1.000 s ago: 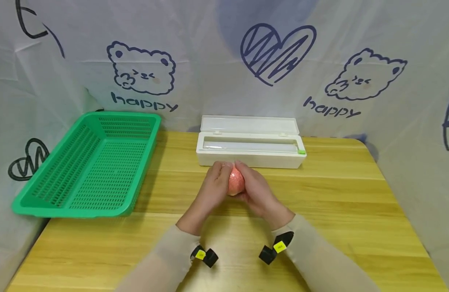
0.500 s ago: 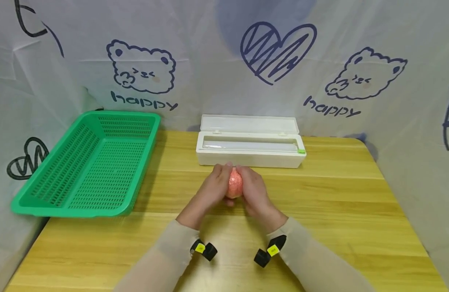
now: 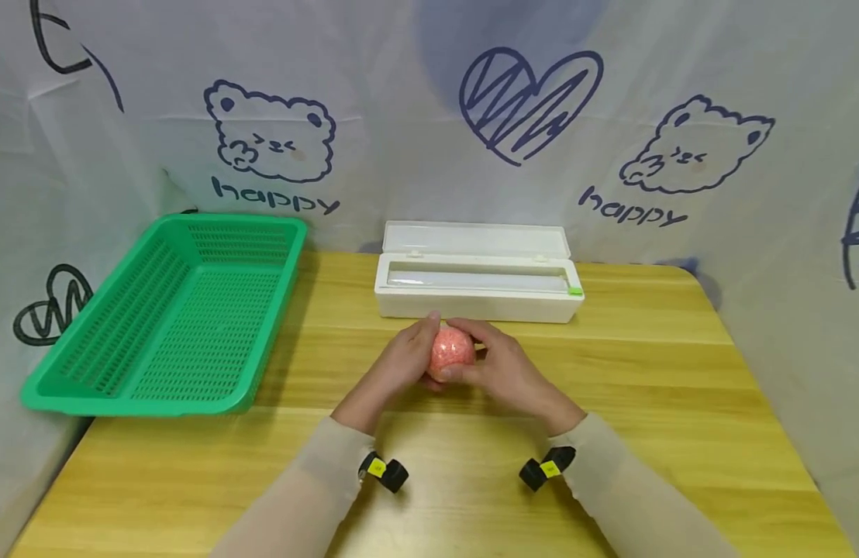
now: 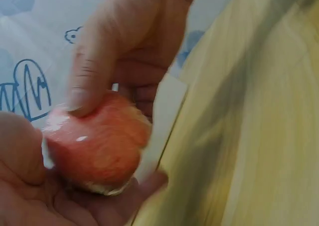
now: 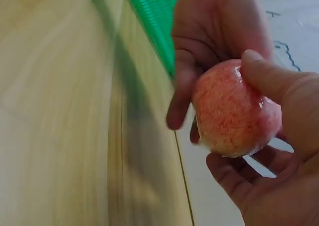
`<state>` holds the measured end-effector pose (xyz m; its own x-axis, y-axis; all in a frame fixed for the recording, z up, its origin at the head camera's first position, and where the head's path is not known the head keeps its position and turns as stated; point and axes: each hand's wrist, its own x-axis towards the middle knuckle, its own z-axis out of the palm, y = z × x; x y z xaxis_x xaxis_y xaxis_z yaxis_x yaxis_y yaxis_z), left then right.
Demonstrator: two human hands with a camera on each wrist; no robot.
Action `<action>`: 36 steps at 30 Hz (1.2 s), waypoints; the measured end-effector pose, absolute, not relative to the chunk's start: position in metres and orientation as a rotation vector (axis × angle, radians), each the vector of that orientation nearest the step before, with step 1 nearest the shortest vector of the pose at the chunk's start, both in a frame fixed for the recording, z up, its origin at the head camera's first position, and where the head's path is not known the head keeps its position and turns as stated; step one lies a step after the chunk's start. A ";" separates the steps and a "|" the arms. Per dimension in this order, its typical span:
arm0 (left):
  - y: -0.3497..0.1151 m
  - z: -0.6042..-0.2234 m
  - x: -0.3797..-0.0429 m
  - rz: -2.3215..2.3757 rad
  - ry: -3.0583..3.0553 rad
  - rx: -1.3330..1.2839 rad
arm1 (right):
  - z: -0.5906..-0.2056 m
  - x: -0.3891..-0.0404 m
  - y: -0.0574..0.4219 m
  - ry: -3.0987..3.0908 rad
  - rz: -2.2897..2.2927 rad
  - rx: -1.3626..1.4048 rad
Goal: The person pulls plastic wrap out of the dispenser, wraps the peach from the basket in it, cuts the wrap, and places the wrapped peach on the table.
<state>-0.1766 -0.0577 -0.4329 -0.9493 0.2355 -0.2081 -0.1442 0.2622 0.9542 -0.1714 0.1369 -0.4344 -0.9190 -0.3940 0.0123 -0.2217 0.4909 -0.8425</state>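
Observation:
A red apple (image 3: pixel 451 353) with a glossy clear film around it is held between both hands above the table. In the head view, my left hand (image 3: pixel 405 355) cups its left side, with the fingers underneath. From the right, my right hand (image 3: pixel 511 373) grips it between thumb and fingers. Seen from the left wrist, the apple (image 4: pixel 102 146) rests on the left fingers while the right thumb presses its top. The right wrist view shows the film bunched along the apple's (image 5: pixel 234 111) underside. Parts of the left fingers are hidden behind it.
Just behind the hands stands a white cling film dispenser (image 3: pixel 478 306), lid raised, with a roll inside and a green slider at its right end. At the left is a green perforated basket (image 3: pixel 267 341). A white cloth (image 3: pixel 401 93) with drawings hangs behind the wooden table (image 3: pixel 653 387).
My right hand has turned and shifted outward, its thumb now on the apple's near side. More of the apple shows between the hands. The left hand has barely moved.

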 end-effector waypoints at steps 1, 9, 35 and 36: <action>-0.060 -0.433 -0.176 1.710 2.268 0.116 | -0.437 -0.174 0.139 2.575 -1.381 -0.530; -0.070 -0.441 -0.175 1.467 2.446 0.285 | -0.456 -0.182 0.149 2.582 -1.307 -0.404; -0.075 -0.458 -0.179 1.308 2.496 0.574 | -0.462 -0.182 0.153 2.594 -1.085 -0.699; -0.075 -0.459 -0.180 1.316 2.488 0.563 | -0.463 -0.182 0.154 2.602 -1.075 -0.698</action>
